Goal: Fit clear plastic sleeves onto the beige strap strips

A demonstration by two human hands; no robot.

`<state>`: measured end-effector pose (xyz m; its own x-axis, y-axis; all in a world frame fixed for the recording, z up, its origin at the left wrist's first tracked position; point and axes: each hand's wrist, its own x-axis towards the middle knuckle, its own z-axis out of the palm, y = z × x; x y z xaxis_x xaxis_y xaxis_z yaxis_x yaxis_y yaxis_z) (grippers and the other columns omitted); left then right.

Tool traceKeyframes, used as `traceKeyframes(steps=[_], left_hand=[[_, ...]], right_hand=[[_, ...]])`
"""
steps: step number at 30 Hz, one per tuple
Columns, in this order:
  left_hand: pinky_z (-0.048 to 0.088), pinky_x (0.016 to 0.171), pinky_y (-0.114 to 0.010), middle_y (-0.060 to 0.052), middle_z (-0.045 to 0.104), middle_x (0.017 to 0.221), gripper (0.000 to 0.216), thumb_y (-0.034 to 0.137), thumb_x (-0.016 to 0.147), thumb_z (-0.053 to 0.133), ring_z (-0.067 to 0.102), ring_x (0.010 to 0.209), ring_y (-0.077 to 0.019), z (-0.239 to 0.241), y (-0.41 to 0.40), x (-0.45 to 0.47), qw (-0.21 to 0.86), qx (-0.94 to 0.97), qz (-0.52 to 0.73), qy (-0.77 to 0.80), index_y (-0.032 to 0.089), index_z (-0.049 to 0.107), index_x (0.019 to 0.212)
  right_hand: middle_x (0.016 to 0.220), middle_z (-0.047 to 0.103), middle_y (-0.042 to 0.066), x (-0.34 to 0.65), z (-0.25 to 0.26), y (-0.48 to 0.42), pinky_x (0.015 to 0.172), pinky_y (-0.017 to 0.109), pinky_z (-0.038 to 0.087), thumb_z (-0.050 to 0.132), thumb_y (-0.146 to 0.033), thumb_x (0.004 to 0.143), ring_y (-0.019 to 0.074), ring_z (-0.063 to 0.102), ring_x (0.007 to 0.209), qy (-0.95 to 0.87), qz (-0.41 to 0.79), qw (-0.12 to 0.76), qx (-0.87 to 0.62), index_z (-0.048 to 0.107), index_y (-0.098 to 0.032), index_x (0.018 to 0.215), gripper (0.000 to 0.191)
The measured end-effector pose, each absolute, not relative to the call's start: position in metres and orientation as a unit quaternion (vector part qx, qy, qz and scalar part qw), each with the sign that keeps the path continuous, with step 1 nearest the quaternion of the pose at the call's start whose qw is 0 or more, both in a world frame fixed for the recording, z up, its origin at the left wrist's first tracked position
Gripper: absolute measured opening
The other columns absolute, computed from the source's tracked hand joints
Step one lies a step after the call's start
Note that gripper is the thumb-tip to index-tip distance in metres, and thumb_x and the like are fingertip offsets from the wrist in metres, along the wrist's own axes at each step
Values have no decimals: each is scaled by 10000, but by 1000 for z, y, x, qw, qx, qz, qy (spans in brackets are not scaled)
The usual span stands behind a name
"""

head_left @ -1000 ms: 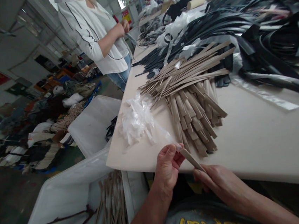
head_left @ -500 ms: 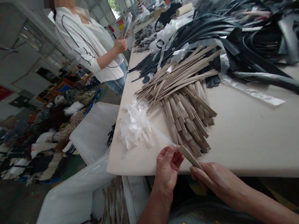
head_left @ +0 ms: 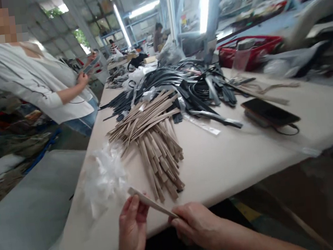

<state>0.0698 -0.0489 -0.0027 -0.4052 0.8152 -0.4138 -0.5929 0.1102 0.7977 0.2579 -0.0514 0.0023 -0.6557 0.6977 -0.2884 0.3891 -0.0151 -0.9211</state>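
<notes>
At the lower centre, the left hand [head_left: 132, 226] and right hand [head_left: 195, 224] each pinch an end of a tan strip [head_left: 150, 202], keeping it taut off the table [head_left: 245, 152]; the strip pile [head_left: 153, 142] lies just above, within reach.

1. a long pale table [head_left: 246, 160] is stretching away toward the far end of a workshop hall.
2. fluorescent tubes [head_left: 143, 9] are glowing under the roof.
3. daylight is coming through a window [head_left: 79, 35] at the far left.
4. a red basket [head_left: 250, 50] is sitting near the table's far right edge.
</notes>
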Motion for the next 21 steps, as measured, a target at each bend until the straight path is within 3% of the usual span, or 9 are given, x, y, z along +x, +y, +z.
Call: traceKeyframes(steps=[4,8,11,14,21], left_hand=[[572,708,-258,-6,740,742,274,278,505,877,681,715,-161,-7,-51,81,582,165,593,531,182,714,704],[543,769,-290,-60,742,801,307,346,613,828,676,781,-192,-4,-66,107,604,266,515,546,139,742,822],[514,824,-297,-88,734,959,404,395,666,792,663,863,-194,5,-64,107,579,303,561,508,148,719,977],[523,774,-302,-100,722,1007,490,480,691,752,669,827,-183,12,-53,97,577,244,632,455,173,677,1065],[507,668,-229,-50,721,776,310,363,638,819,650,683,-127,2,-45,96,575,118,668,458,145,709,829]], right_hand=[[528,562,-4,265,-6,-55,421,158,375,293,-391,974,96,500,428,-682,590,143,-408,557,-160,709,440],[557,557,-12,268,-2,-53,449,164,387,267,-497,981,99,513,458,-674,591,179,-405,574,-168,789,489],[546,535,-14,268,2,-54,435,176,372,268,-503,975,105,491,447,-667,603,184,-397,555,-169,801,473],[563,533,-9,267,-1,-55,424,185,354,264,-510,967,104,465,444,-667,617,171,-381,530,-165,827,458],[560,535,0,262,-6,-58,432,213,366,246,-575,935,117,459,440,-676,618,114,-384,512,-177,820,493]])
